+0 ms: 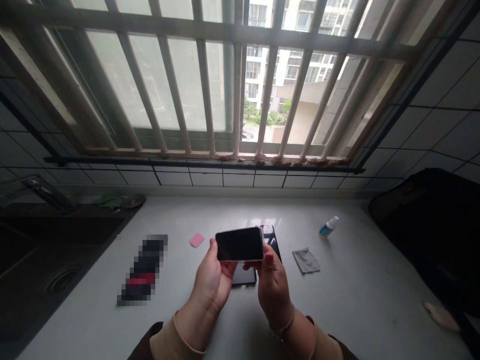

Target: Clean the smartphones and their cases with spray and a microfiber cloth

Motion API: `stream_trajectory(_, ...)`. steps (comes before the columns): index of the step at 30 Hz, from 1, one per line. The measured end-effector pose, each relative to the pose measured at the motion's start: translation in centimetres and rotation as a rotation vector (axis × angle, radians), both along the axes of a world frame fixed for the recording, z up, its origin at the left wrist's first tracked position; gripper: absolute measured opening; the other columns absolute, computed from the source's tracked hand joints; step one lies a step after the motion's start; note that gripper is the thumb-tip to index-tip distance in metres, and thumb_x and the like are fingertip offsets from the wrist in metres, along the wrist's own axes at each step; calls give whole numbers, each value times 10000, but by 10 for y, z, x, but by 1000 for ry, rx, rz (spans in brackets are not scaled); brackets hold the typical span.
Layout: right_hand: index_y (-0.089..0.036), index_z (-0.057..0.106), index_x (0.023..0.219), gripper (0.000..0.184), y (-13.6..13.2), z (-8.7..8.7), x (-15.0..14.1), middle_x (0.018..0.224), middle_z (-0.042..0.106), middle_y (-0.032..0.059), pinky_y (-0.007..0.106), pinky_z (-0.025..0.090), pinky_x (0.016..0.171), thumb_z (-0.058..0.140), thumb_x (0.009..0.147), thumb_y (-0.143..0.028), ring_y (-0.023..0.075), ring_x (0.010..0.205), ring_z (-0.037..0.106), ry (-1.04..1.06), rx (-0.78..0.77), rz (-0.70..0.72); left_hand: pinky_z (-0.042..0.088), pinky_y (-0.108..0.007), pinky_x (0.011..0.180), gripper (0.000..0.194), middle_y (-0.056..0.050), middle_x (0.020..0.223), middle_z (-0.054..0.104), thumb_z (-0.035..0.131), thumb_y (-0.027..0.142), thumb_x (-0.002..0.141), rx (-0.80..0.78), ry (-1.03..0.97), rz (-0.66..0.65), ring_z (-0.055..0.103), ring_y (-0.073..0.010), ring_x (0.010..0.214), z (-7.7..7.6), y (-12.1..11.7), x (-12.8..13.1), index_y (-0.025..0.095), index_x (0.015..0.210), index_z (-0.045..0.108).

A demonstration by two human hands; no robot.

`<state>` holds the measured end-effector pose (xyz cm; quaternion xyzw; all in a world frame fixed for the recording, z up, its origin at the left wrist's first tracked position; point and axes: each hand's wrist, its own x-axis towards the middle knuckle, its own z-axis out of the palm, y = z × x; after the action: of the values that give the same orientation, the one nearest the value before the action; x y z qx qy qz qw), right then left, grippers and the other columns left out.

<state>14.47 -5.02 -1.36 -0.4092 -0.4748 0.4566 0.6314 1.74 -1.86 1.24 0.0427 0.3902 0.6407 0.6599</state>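
Note:
A smartphone (240,244) with a dark screen and a clear-edged case is held sideways between both hands above the counter. My left hand (213,275) grips its left end, thumb along the edge and fingers beneath. On its right end is my right hand (273,280), with the thumb bent near the corner and fingers partly hidden under the phone. Below the phone, mostly covered by it and my hands, lies a dark flat device with a glossy surface (275,242). To the right sit a grey cloth (306,260) and a small white-capped bottle (328,227).
A pink paper square (197,240) and a blurred-out dark item (144,270) lie on the white counter (337,310) at left. Beyond them is a sink (56,265) with a faucet (48,192). A black bag-like object (431,240) stands at right, below a barred window (225,90).

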Motion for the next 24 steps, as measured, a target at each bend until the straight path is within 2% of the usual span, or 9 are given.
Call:
stream_trajectory(4,-208,619,1270,497,4,-2,-2,1018,696,84,346,564,704,394,1077,-607,191,753,676,28,20,15,641,-228,625,203,-107,1001,795,550,261,1056,-18,-30,12,765,-156,758,7,2,-3,139,1072,712)
stream_trajectory(8,-251,540,1249,315,10,0,7,1038,689,48,326,581,696,598,1026,-467,167,731,675,-66,8,-173,669,-310,718,224,-129,1030,792,527,266,1062,51,58,63,783,-201,847,13,4,-6,135,1087,707)
stream_trajectory(10,-249,597,1164,258,14,3,14,1061,699,57,324,589,718,667,976,-412,174,761,680,-129,-8,-210,673,-341,749,240,-134,1032,789,513,280,1067,67,101,79,784,-214,877,14,5,-7,136,1090,703)
stream_trajectory(13,-228,719,1053,191,19,8,23,1216,698,107,328,596,779,648,947,-370,236,993,686,-201,-17,-118,671,-363,772,256,-132,1042,784,498,296,1072,88,165,83,781,-219,901,13,6,-10,139,1099,698)
stream_trajectory(16,-217,764,1066,321,23,9,26,1323,670,108,328,596,786,526,987,-417,268,1131,652,-87,-109,45,666,-376,779,253,-142,1075,776,512,305,1067,110,230,46,776,-228,924,9,6,-12,140,1123,696)
stream_trajectory(19,-206,763,1113,433,25,9,27,1165,728,91,313,581,761,559,976,-562,258,1043,670,66,-278,138,664,-377,756,241,-145,1084,768,546,308,1050,116,268,-6,765,-225,916,4,5,-14,142,1137,696)
stream_trajectory(21,-190,780,983,449,26,9,29,1120,735,83,295,561,766,682,898,-620,253,1008,668,29,-318,129,661,-367,734,223,-136,1063,765,565,298,1038,106,284,-24,756,-213,888,2,6,-15,140,1126,696)
stream_trajectory(24,-177,754,772,453,28,9,35,1153,715,87,274,527,748,745,847,-624,243,974,647,-102,-273,40,653,-330,714,190,-116,1024,763,559,268,1037,100,331,-29,746,-184,846,-1,8,-19,144,1102,687)
